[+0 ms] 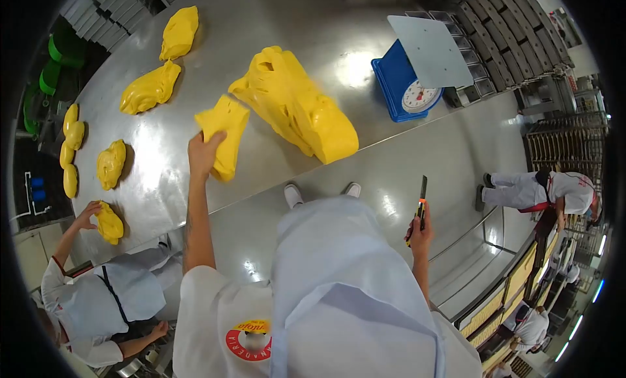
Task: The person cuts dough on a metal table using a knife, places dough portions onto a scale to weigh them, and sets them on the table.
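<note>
Left hand (203, 155) grips a yellow dough piece (229, 137), thumb on its upper face; the piece is over the near side of the steel table (313, 29), just left of the large dough mass (297, 111). Whether it touches the steel, cannot tell. Right hand (420, 233) closed round a snap-off utility knife (420, 215), blade out, over the floor.

Risks, my judgement: exposed blade could nick the left forearm if the hands cross; a one-sided hold on soft dough could let the piece sag, tear or slip off the near edge.

Piece: bright yellow, glossy, slab-like, uneven edges, a ragged far end.
</note>
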Tool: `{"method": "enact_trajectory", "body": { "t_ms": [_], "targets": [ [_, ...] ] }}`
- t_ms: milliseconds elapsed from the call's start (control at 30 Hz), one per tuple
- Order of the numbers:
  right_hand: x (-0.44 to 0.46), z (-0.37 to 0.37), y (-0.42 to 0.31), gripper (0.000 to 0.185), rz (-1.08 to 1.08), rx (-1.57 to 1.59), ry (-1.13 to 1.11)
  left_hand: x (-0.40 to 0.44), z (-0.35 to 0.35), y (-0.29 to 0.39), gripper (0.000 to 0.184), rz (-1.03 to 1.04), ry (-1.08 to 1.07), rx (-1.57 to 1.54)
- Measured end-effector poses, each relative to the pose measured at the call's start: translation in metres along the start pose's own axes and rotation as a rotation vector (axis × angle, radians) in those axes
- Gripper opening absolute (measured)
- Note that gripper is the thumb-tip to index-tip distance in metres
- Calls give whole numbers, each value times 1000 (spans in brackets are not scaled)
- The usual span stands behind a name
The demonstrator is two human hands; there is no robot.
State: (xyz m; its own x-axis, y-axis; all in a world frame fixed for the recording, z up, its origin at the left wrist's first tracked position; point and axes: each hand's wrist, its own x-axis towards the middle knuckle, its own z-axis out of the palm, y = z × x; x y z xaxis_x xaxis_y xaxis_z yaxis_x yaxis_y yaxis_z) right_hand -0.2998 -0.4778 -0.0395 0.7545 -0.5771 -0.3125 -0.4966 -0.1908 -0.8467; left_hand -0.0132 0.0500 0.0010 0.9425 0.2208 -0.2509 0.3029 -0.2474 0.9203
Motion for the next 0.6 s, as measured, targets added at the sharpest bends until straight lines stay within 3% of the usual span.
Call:
{"method": "enact_trajectory", "body": {
  "t_ms": [133, 233, 333, 600],
  "targets": [
    [25, -11, -11, 52, -45, 7, -26, -7, 75, 121, 41, 190, -91, 113],
    [49, -33, -12, 53, -87, 77, 20, 3, 150, 175, 48, 407, -63, 224],
    [64, -55, 12, 53, -75, 163, 73, 17, 223, 231, 55, 679, 57, 552],
    [72, -97, 50, 57, 27, 304, 204, 44, 417, 336, 65, 942, -278, 715]
  ]
}}
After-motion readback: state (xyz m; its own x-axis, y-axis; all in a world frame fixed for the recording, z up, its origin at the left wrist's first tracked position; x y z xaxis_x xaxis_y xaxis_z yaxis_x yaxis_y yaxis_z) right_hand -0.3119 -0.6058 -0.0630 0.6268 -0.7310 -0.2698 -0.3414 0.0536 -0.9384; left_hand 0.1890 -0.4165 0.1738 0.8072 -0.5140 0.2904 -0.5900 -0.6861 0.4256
